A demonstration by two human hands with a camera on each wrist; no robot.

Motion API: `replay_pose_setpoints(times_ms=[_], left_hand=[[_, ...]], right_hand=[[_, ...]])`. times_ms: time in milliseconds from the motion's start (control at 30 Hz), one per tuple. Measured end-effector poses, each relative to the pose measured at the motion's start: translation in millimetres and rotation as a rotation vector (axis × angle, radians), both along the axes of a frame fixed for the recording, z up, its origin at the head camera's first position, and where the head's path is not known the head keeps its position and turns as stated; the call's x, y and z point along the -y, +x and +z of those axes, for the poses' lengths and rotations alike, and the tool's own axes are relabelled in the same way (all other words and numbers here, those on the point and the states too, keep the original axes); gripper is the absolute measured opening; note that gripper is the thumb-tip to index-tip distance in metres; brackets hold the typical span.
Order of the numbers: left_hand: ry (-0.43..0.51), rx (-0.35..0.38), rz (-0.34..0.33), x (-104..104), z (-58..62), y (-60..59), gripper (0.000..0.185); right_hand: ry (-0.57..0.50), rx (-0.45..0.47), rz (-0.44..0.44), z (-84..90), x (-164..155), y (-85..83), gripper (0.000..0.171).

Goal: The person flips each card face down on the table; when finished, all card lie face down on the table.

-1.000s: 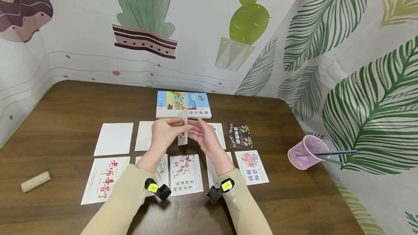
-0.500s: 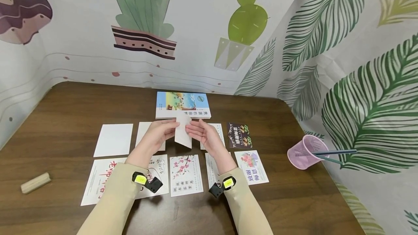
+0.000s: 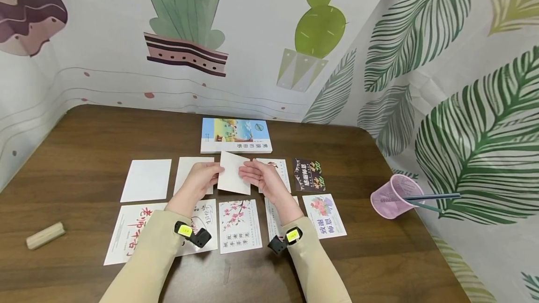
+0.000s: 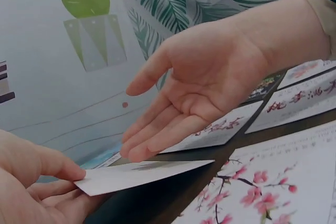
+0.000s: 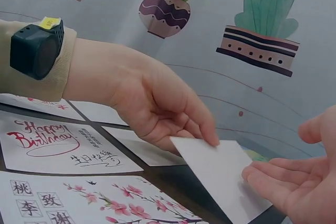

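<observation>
Before cactus-print curtains, a dark wood worktop (image 3: 84, 144) carries rows of greeting cards; at frame centre the left hand (image 3: 201, 177) pinches a blank card (image 3: 233, 179) clear of them, the right hand (image 3: 262, 179) spread flat beneath its edge.

Book, cards, basket and block on a brown table

The book (image 3: 236, 135) lies near the table's (image 3: 84, 134) far edge. Just in front of it run two rows of cards: a blank card (image 3: 147, 180) at the far left, a black card (image 3: 309, 175) to the book's right, a red-lettered card (image 3: 130, 230) well to its front left, a blossom card (image 3: 239, 225) straight in front, a flower card (image 3: 323, 214) front right. A pink basket (image 3: 396, 196) lies tipped far right of the book; a wood block (image 3: 45, 234) sits far left.
</observation>
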State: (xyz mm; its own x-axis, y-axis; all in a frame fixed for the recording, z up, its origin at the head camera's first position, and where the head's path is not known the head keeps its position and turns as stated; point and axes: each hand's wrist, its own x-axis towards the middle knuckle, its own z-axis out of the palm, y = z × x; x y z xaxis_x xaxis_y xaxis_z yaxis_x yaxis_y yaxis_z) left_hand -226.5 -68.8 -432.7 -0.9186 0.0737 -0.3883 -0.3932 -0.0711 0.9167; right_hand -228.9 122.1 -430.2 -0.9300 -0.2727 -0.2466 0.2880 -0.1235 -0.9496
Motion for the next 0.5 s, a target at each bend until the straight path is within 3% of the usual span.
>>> replay_pose_setpoints(times_ms=[500], left_hand=[[-0.097,0.015,-0.010,-2.0,-1.3,2.0,0.048]], right_hand=[[0.083,0.035,0.074,-6.3,6.3,3.1,0.043]])
